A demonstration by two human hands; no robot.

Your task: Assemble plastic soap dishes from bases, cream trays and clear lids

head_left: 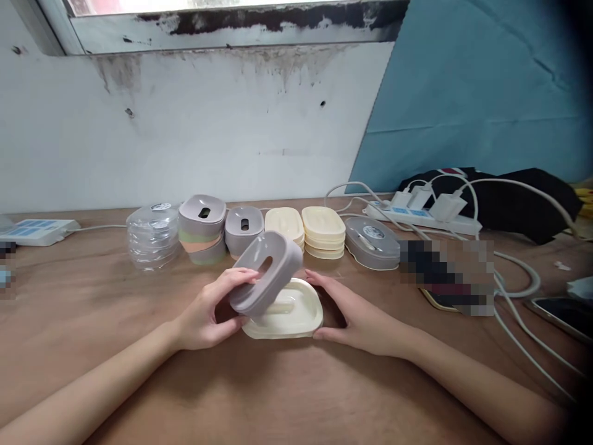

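My left hand [210,312] grips the left end of a mauve-grey plastic cover [282,262] with an oval slot, tilted with its right end up. Below it, a shallow cream plastic tray [301,315] with rounded corners lies on the table, its left part hidden by the cover. My right hand [356,312] is curved round the tray's right end, thumb at the near side and fingers at the far side. Behind stand a stack of slotted pieces [202,228] in grey, green and orange, a shorter grey stack [244,228], and two cream stacks [285,224], [323,232].
Clear plastic lids [152,238] are stacked at the back left. A grey dish with a clear lid [373,241] sits right of the stacks. Power strips [426,216], [39,232] lie on both sides. White cables [514,315] and a phone [565,315] occupy the right of the table.
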